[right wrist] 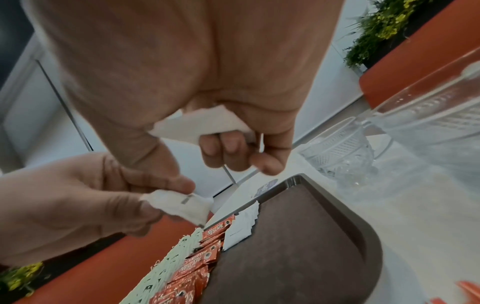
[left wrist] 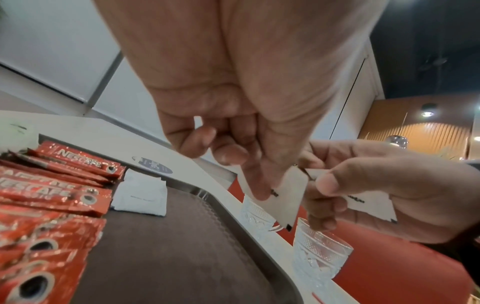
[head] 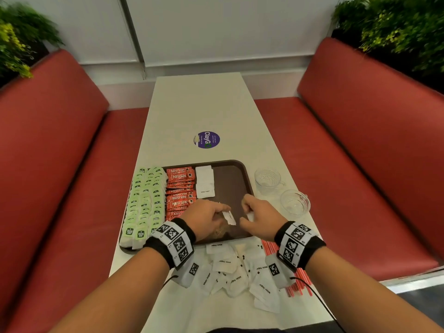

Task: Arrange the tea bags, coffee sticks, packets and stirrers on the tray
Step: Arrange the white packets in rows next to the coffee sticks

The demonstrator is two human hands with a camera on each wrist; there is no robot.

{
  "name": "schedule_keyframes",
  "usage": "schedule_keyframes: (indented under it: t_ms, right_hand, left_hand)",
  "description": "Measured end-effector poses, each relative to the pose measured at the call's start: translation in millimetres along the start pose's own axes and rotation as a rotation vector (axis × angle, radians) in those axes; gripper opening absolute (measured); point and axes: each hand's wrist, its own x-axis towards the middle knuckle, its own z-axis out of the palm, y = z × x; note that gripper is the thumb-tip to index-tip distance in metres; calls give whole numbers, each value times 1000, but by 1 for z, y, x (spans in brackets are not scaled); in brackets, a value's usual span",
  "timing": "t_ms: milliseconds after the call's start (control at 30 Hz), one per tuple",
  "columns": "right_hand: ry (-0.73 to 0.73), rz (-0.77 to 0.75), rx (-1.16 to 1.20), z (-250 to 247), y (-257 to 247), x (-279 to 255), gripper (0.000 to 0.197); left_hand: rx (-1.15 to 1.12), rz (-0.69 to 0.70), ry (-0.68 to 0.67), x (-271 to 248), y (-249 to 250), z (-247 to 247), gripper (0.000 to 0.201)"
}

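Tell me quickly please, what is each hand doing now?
Left hand: closed, fingers pinching a white sugar packet above the tray.
Right hand: closed, fingers gripping more white sugar packets.

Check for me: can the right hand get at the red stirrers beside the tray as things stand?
Probably not straight away. The red stirrers lie in the open on the table under the right wrist, but the right hand already grips a sugar packet over the tray.
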Motion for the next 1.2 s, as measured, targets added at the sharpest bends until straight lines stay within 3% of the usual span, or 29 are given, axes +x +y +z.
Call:
schedule_keyframes:
  t_ms: [100,233,433,733,900,1033,1200]
  right_hand:
    - [-46,-64,-54,4,-4,6,32]
    - [-37,-126,-100,11,-7,19,11]
    - [-12,-138,-113,11,-4,32,12]
    - [-64,-47,-6,13,-2,44,12]
    - [-81,77,166,11,2,48,34]
    - [-75,76,89,10,9,55,22]
    - [-83,77,49,8,15,62,26]
  left_hand:
    - [70,21,57,1,0,-4,23]
    - [83,34,89,3,1,-11,22]
    - [2,-38,204,1,-9,-19,14]
    - [-196,-183,94,6,-33,-16,4]
    - [-116,-392,170,34,-65,-14,13]
    - [-77,-510,102,61,-85,-9,34]
    - [-63,-567,67,88,-93,-1,40]
